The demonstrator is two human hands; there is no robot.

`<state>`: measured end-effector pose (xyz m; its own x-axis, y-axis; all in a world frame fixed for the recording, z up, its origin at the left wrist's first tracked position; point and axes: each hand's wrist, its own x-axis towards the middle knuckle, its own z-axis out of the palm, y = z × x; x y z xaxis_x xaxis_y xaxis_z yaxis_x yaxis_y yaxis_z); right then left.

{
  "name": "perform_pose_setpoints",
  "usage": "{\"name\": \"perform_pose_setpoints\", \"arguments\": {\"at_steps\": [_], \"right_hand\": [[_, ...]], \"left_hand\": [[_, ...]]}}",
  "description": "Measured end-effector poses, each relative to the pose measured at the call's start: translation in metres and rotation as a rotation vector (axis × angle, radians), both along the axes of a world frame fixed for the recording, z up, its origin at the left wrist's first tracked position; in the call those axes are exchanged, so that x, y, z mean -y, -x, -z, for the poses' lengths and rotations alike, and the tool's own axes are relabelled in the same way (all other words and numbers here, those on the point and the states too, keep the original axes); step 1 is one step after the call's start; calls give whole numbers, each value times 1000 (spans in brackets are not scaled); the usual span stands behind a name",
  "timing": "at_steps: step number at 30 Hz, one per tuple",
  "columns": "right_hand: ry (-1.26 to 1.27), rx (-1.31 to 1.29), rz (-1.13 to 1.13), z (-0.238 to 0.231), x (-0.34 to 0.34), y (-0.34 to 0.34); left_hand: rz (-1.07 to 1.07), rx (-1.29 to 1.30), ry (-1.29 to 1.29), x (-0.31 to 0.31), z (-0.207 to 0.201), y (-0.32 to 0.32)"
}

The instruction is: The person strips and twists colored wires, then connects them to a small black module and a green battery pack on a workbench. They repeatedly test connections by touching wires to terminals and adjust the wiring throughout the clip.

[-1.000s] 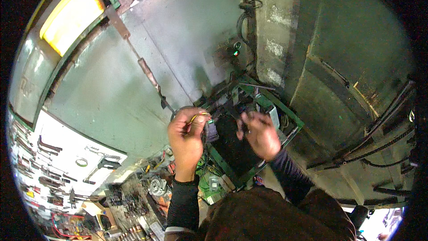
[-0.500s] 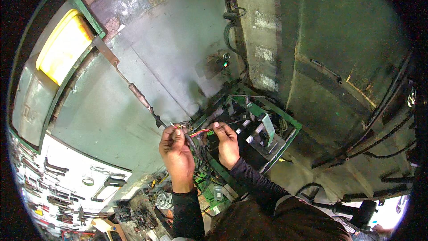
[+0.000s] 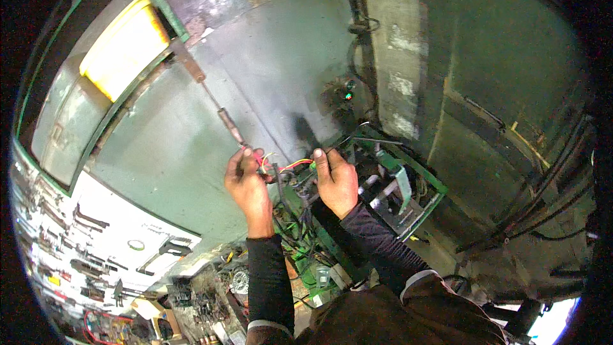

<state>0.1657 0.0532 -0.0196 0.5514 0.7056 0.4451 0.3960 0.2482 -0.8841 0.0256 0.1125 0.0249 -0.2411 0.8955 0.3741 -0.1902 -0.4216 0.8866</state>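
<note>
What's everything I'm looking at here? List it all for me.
wires: a small bunch, red, yellow and black, stretched between the two hands
green metal frame: one, holding dark machine parts, right of the hands
rod: one, rusty, slanting down toward the left hand
grey wall: one, behind everything
yellow panel: one, upper left
tool board: one, white, hung with dark tools, lower left
cluttered bench: one, bottom centre
black cables: several, along the right
left hand: pinching the wires
right hand: pinching the wires

No packages, labels, signs or screens discernible.
</note>
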Motion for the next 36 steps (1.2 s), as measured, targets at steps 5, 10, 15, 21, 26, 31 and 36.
{"name": "perform_pose_setpoints", "arguments": {"at_steps": [5,10,15,21,26,31,36], "right_hand": [[-227,-41,-41,7,10,24],[-114,-229,-55,35,10,30],[-212,-253,-126,43,-1,17],[-268,-454,-289,35,-3,14],[-35,-354,-231,34,-17,-1],[77,-352,-255,46,-30,-12],[65,-481,-304,62,-52,-17]], "left_hand": [[10,-26,-22,-18,4,8],[-32,-14,16,-12,19,-3],[21,-88,92,-1,21,-5],[91,147,114,-2,15,-8],[11,222,130,-13,20,-19],[-38,142,219,-9,24,-19],[-63,146,174,-9,21,-27]]}}
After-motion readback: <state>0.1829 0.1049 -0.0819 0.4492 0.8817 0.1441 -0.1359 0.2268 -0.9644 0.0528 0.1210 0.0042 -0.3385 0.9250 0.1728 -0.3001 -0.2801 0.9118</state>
